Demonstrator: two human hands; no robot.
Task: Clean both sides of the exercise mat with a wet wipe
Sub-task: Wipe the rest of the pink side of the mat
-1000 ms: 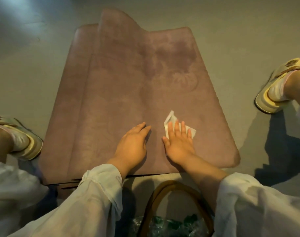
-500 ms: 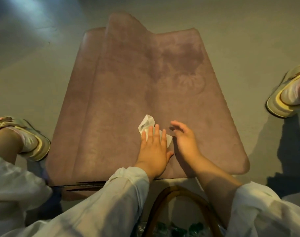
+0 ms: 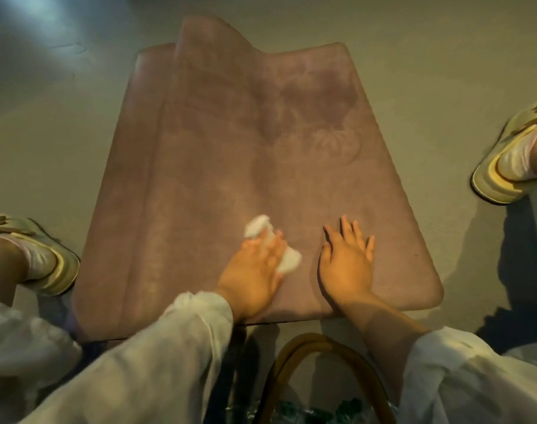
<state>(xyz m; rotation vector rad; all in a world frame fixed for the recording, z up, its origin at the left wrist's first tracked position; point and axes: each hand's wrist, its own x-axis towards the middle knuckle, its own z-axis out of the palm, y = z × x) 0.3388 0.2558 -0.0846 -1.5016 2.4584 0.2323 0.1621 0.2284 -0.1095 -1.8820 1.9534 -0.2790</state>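
Right now I see the left hand (image 3: 255,270) pressing the wet wipe (image 3: 279,249) flat-fingered onto the exercise mat (image 3: 200,163) near its front edge; the right hand (image 3: 346,264) rests open beside it.

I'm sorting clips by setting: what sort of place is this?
Probably an indoor room at home or a studio: a bare smooth floor, an exercise mat spread on it, and slippers on the person's feet.

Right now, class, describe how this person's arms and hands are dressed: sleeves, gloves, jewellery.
Both arms wear loose, pale whitish sleeves. The left sleeve reaches the wrist; the right sleeve is pushed up the forearm. The left hand and right hand are bare: no visible gloves, rings or watch.
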